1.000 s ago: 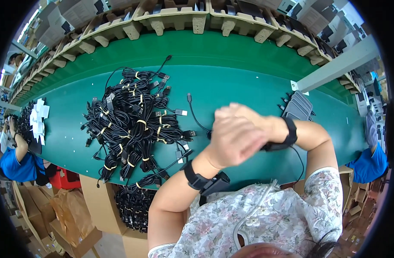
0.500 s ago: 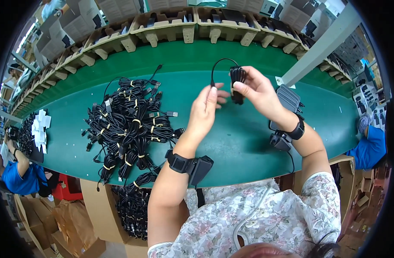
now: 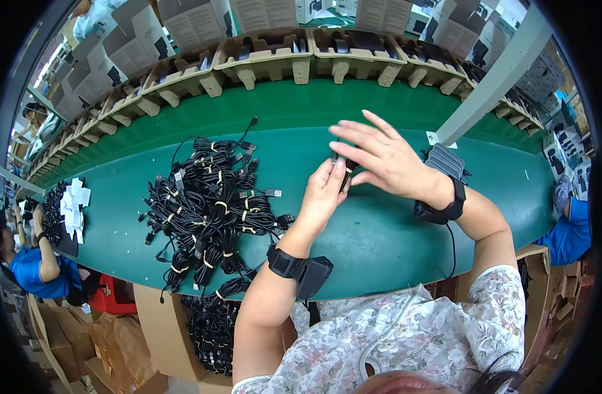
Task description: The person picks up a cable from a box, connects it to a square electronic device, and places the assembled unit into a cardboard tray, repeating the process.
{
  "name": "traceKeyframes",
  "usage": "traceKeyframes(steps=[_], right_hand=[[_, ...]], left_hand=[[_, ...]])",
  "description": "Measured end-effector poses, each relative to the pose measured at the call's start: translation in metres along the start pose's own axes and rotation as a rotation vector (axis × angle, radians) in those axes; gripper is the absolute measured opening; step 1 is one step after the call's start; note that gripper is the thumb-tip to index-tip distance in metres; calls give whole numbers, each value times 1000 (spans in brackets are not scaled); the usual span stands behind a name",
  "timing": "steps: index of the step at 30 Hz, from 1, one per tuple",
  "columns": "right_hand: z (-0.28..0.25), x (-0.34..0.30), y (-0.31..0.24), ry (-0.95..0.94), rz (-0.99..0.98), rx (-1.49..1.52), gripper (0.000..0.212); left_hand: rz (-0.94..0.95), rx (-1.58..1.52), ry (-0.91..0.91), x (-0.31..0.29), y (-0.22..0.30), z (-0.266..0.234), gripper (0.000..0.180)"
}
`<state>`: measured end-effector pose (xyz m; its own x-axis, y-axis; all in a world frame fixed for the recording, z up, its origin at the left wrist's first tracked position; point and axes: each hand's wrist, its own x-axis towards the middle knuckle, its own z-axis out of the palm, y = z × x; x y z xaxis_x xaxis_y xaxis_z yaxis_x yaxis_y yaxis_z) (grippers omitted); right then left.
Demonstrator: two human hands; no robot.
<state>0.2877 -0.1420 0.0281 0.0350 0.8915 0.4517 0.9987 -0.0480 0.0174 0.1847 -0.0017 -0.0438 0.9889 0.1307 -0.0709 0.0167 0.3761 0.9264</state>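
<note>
A black coiled cable (image 3: 347, 175) is pinched in my left hand (image 3: 326, 182), over the middle of the green table (image 3: 327, 243). My right hand (image 3: 386, 154) is beside it with its fingers stretched out and spread, slightly smeared by motion. It partly covers the cable, and whether its palm touches the bundle I cannot tell. To the left of my hands lies a large heap of black cables (image 3: 215, 203), many tied with pale bands, with metal USB plugs showing among them.
Brown moulded trays (image 3: 265, 64) line the far side. A grey post (image 3: 491, 82) rises at the right, near a dark ribbed object (image 3: 443, 161). White pieces (image 3: 74, 207) lie far left. Below the table edge stands a carton of cables (image 3: 212, 328). A blue-clad person (image 3: 38, 269) works at the left.
My right hand has let go of the coiled cable and spread its fingers. The bundle is now in my left hand, lower than before. The whole view has shifted slightly.
</note>
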Motion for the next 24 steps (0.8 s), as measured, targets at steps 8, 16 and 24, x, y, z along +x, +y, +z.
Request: traceKeyframes(steps=[8,16,24], right_hand=[[37,-12,8,14,487,700,34],[40,-2,4,280,570,855,48],[53,-23,3,33,581,752,39]], left_hand=[[372,457,116,-3,-8,1,22],[596,968,200,-9,-7,9,26],[878,1108,310,-7,-4,14,31]])
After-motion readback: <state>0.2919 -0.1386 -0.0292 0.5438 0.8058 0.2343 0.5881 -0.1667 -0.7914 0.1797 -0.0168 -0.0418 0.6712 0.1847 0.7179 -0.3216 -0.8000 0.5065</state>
